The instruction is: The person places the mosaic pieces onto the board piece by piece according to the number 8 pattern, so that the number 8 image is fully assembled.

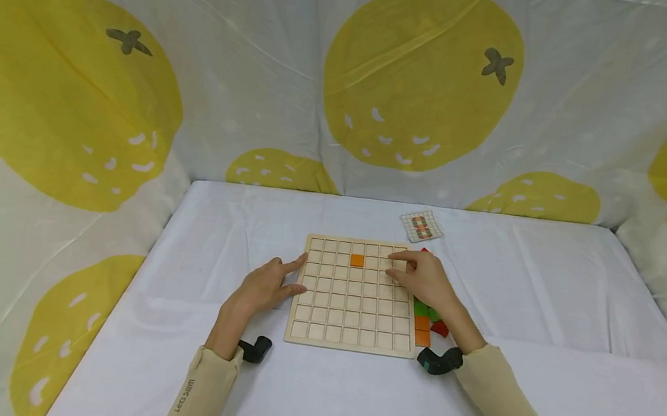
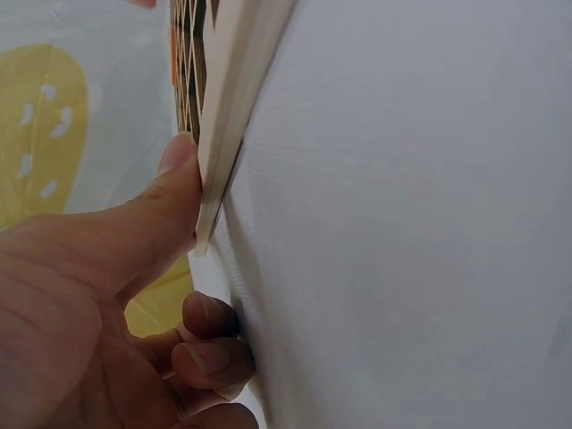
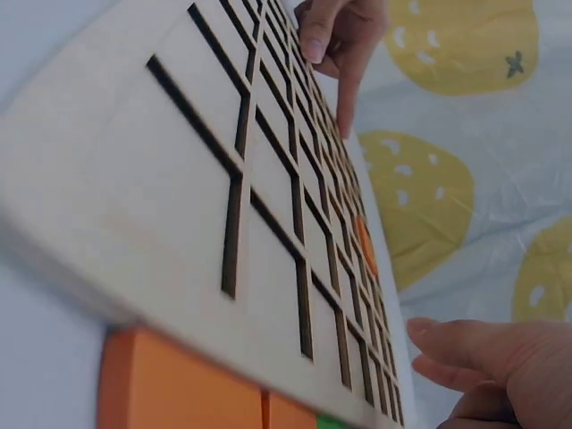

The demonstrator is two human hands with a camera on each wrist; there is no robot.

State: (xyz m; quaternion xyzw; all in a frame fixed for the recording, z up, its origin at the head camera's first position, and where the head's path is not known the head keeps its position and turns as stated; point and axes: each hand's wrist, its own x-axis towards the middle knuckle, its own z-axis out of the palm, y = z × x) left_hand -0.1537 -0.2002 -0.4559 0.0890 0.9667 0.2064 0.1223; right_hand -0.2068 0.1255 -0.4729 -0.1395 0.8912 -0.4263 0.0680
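Observation:
A pale wooden grid board [image 1: 349,343] lies flat on the cloth. One orange square tile [image 1: 357,260] sits in a cell near its far edge. The thumb and index finger of my left hand [image 1: 265,286] touch the board's left edge; the left wrist view shows its other fingers curled in beside the cloth. My right hand [image 1: 425,279] hovers over the far right part of the board, thumb and index finger apart, no tile visible between them. Along the right edge lie orange tiles [image 1: 421,338], green tiles [image 1: 421,308] and a red tile [image 1: 440,328], some hidden by this hand.
A small card [image 1: 420,226] with a coloured grid pattern lies behind the board's far right corner. White cloth [image 1: 545,410] covers the table. Behind it hangs a curtain [image 1: 250,75] printed with lemons. Dark wrist devices [image 1: 438,361] sit at both wrists.

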